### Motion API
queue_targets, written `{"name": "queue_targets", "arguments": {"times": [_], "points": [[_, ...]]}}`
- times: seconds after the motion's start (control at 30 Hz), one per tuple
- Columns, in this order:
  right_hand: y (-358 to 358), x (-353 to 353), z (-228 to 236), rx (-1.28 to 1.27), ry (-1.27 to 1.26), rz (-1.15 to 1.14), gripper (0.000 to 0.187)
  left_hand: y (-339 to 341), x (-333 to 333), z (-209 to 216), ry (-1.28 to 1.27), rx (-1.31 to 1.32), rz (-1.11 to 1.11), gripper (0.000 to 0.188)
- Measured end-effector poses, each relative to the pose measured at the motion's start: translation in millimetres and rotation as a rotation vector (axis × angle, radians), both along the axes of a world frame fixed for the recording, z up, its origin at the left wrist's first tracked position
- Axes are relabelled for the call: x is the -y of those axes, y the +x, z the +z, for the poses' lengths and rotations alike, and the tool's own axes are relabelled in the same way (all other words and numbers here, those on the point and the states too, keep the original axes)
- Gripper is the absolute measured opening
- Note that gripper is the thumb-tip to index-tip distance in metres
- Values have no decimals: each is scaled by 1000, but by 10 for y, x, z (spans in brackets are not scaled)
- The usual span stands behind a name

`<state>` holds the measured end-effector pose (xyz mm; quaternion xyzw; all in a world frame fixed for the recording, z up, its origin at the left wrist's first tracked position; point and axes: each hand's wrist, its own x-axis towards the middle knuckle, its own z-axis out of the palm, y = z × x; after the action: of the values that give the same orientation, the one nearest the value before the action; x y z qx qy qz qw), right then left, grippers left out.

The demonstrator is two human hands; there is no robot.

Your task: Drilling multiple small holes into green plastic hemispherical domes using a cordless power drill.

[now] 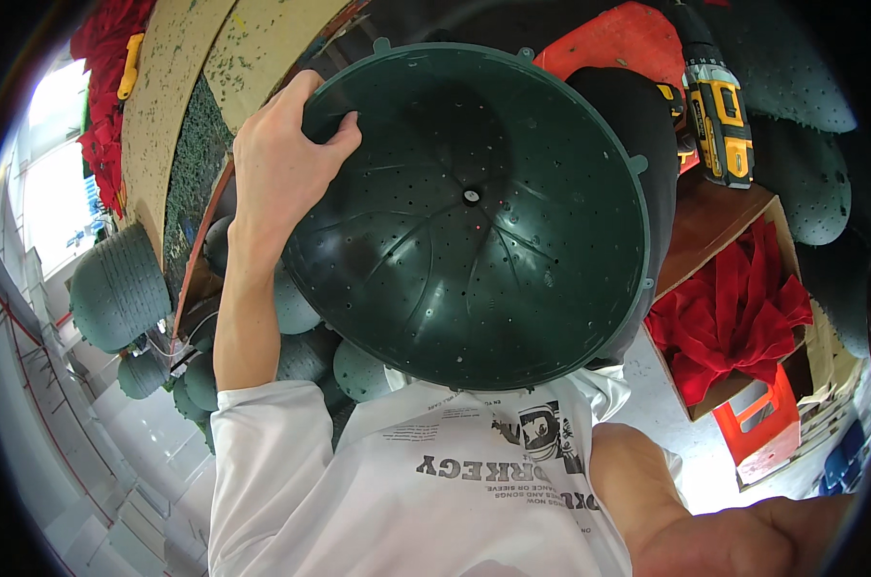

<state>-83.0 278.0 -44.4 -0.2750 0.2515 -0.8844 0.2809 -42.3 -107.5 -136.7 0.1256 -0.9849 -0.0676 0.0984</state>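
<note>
Left hand (286, 159) is holding the bowl (483, 231) by its rim at ten o'clock.
The grip is pinching the edge, thumb lying inside; the right arm (637, 481) is showing at five o'clock, its grip impossible to tell. The bowl is lying at twelve o'clock from the shirt (387, 519); one-sided holding is probably inviting tilt, so bracing at four o'clock would be helping.
</note>
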Motion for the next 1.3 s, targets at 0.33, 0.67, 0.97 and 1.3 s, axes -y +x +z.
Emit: {"name": "queue_targets", "arguments": {"times": [0.33,0.67,0.97,1.3], "points": [[-35,80,13,-1,37,14,17,-1,25,13,5,9,-13,32],[-62,231,-19,7,76,29,15,-1,14,50,29,36,-20,33],[-104,230,-46,86,145,20,14,-4,-21,45,28,66,5,33],[448,1136,-295,-300,5,2,25,47,57,143,-51,137,80,44]]}}
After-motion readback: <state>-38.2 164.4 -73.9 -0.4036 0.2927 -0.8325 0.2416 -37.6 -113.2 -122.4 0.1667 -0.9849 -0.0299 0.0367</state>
